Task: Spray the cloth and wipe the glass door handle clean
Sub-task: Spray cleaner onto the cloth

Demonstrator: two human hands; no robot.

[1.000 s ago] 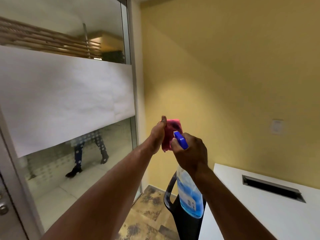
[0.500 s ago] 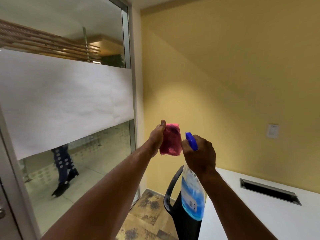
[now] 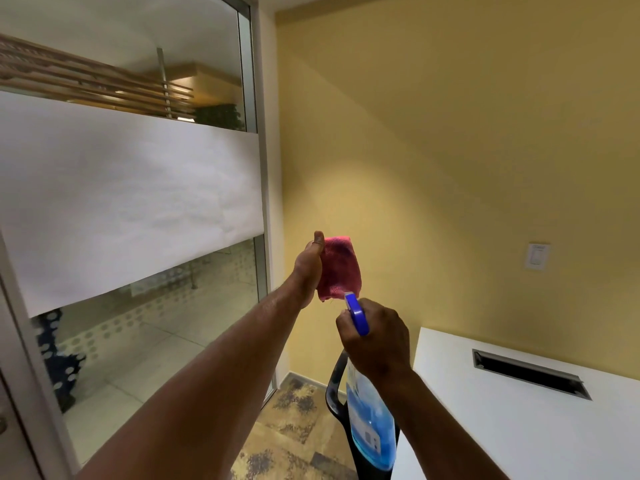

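Observation:
My left hand [image 3: 308, 271] holds a folded pink cloth [image 3: 341, 268] upright in front of the yellow wall. My right hand [image 3: 375, 341] grips a clear spray bottle of blue liquid [image 3: 370, 424] by its neck; the blue nozzle head [image 3: 356, 311] points up at the cloth's lower edge, almost touching it. A sliver of a round metal door fitting [image 3: 2, 424] shows at the far left edge; the handle itself is out of view.
A glass partition [image 3: 138, 327] with a frosted band fills the left side. A person's legs [image 3: 57, 362] show behind it. A black chair [image 3: 343, 386] stands below my hands beside a white desk [image 3: 519, 427] with a cable slot [image 3: 530, 374].
The right hand and bottle dropped lower, so the nozzle now sits under the cloth. The person behind the glass walked further left. The camera shifted slightly.

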